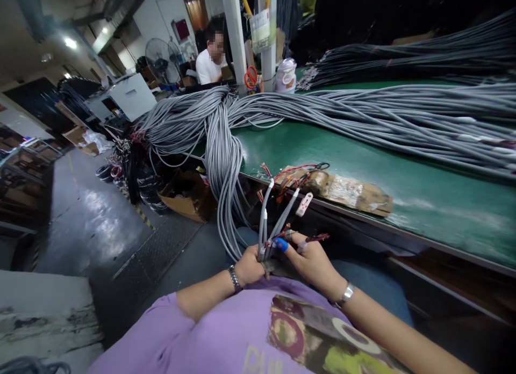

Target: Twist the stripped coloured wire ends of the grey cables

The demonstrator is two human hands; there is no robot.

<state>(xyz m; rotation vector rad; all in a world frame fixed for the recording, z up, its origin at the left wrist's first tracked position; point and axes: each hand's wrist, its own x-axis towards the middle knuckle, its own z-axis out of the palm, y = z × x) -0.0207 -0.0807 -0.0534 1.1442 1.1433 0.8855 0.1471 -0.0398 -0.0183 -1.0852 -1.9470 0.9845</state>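
Note:
My left hand [249,266] is wrapped round several grey cables [264,223] that stand up from it, their ends stripped to thin coloured wires. Close beside it, my right hand [312,258] pinches the dark red wire ends [282,233] of a cable, with a blue cover on the thumb. More red wires [318,237] stick out past its fingers. At the bench edge, a taped wooden block [342,191] has red and black wires lying over its left end. A small white tag [304,204] hangs just below that edge.
Thick bundles of grey cable [363,113] lie along the green bench [274,143], and one bundle [221,164] droops over its edge. Orange scissors [251,77] and a white tub [286,76] stand by a post. A cardboard box [187,196] sits on the floor. A person [208,62] sits behind.

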